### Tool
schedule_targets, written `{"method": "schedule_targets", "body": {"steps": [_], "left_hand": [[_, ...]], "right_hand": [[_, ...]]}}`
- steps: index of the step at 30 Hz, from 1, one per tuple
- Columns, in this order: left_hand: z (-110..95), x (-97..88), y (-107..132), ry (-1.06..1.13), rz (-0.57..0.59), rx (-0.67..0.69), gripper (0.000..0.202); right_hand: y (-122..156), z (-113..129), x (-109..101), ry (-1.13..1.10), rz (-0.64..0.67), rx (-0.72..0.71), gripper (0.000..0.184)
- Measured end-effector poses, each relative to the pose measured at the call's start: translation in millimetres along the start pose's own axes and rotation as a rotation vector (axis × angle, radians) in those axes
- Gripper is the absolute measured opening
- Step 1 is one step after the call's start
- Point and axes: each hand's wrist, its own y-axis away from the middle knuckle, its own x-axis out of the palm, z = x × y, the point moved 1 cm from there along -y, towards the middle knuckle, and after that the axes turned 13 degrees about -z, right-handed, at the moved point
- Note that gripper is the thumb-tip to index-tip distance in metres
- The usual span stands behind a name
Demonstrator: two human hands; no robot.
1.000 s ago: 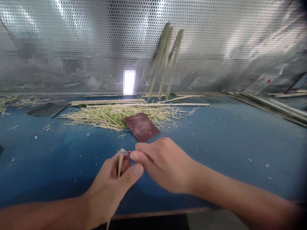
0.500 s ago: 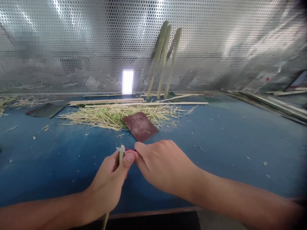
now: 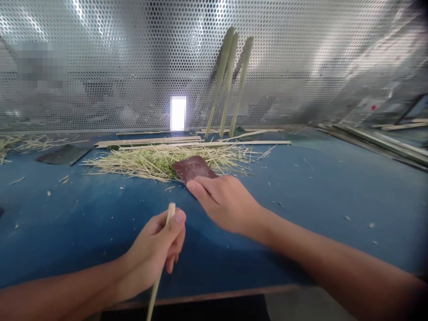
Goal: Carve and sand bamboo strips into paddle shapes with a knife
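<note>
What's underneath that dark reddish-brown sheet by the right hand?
Pale shavings show along the sheet's far side, and blue tabletop by its near edge. Anything directly beneath is hidden by the sheet and right hand.

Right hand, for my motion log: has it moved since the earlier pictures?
Yes: the right hand has moved forward, nearer the pile of shavings, now covering part of the brown sheet.

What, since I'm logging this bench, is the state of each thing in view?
Left hand: closed on thin stick
Thin stick: tilted, lower end out of frame
Right hand: at dark red sheet, grip unclear
Dark red sheet: partly on shavings, partly hidden
Shavings: loosely heaped
Long pale strips: lying behind shavings
Three green sticks: leaning on perforated panel
Dark sheet at left: on tabletop
</note>
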Motion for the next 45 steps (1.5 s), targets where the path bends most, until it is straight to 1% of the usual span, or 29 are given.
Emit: {"method": "schedule_targets", "body": {"steps": [2,4,6,9,12,15,19,22,26,29,36,39,42,45], "left_hand": [[0.7,-2.5,-2.1,-0.025,-0.006,0.029,0.059],[1.0,-4.5,-2.1,-0.110,-0.013,0.028,0.055],[0.3,-5.6,-1.0,-0.193,-0.020,-0.015,0.049],[-2.1,-5.6,1.2,-0.225,-0.030,-0.102,0.045],[-4.5,-5.1,2.5,-0.210,-0.045,-0.107,0.045],[-5.9,-4.9,2.7,-0.195,-0.038,-0.082,0.045],[-6.3,-5.0,0.7,-0.190,-0.041,-0.064,0.044],[-3.8,-5.9,-3.3,-0.147,-0.077,-0.099,0.045],[0.2,-6.8,-8.8,-0.039,-0.156,-0.145,0.052],[-0.6,-5.8,-8.3,-0.006,-0.175,-0.152,0.052],[-5.1,-5.8,-0.4,-0.025,-0.164,-0.094,0.050],[-4.1,-6.7,-0.1,-0.024,-0.150,-0.080,0.052],[-3.2,-7.0,-1.1,-0.029,-0.171,-0.074,0.053],[-2.6,-6.8,-2.2,-0.039,-0.190,-0.049,0.052]], "right_hand": [[-4.4,-6.4,5.1,-0.024,0.044,0.046,0.054],[-6.4,-10.7,9.1,-0.031,0.075,0.063,0.053],[-6.4,-12.5,10.9,-0.029,0.088,0.069,0.052],[-5.0,-11.9,10.5,-0.033,0.088,0.078,0.052],[-4.2,-10.4,9.0,-0.061,0.076,0.071,0.051],[-3.6,-8.9,8.2,-0.104,0.065,0.039,0.051],[-2.0,-6.7,8.2,-0.164,0.081,0.000,0.050],[-1.2,-5.7,8.5,-0.184,0.078,-0.031,0.049],[-1.5,-5.5,9.7,-0.197,0.076,-0.046,0.049],[-1.1,-4.8,11.5,-0.225,0.089,-0.075,0.048],[1.9,-1.0,13.5,-0.266,0.166,-0.218,0.042],[2.1,-0.3,12.4,-0.278,0.154,-0.261,0.041],[2.8,1.0,12.6,-0.267,0.148,-0.317,0.038],[4.0,2.6,14.1,-0.207,0.125,-0.335,0.036]]}}
